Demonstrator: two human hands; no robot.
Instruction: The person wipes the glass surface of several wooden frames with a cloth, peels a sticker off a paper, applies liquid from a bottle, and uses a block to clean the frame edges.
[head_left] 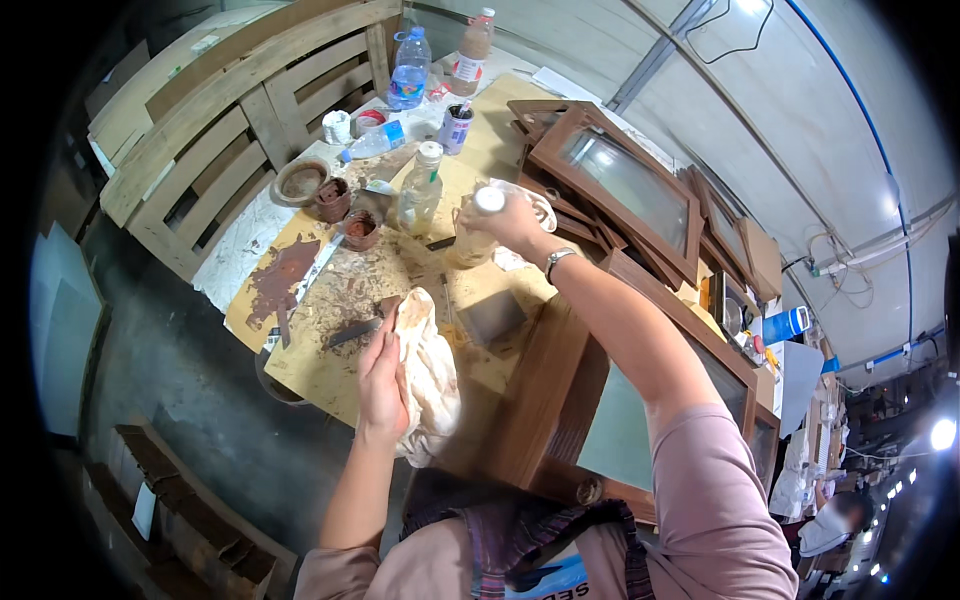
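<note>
My left hand (pixel 379 388) is closed on a crumpled off-white cloth (pixel 430 385), stained in places, which hangs down beside my wrist. My right hand (pixel 512 222) reaches over the table and grips a clear plastic bottle (pixel 470 246) with a white cap; yellowish liquid seems to be in it. Left of it stands a similar bottle (pixel 421 195), also white-capped. A dark flat block (pixel 492 316) lies on the board below my right hand. Close to my left hand lies a dark flat strip (pixel 354 333), perhaps a scraper. Another pale cloth (pixel 535 205) lies behind my right hand.
Brown-smeared cups (pixel 360 230) and a round dish (pixel 300 182) stand at the table's left. A blue-liquid bottle (pixel 409 72) and a can (pixel 455 130) are behind. Glazed wooden frames (pixel 620 170) pile up at right; a wooden frame panel (pixel 560 400) is close to me.
</note>
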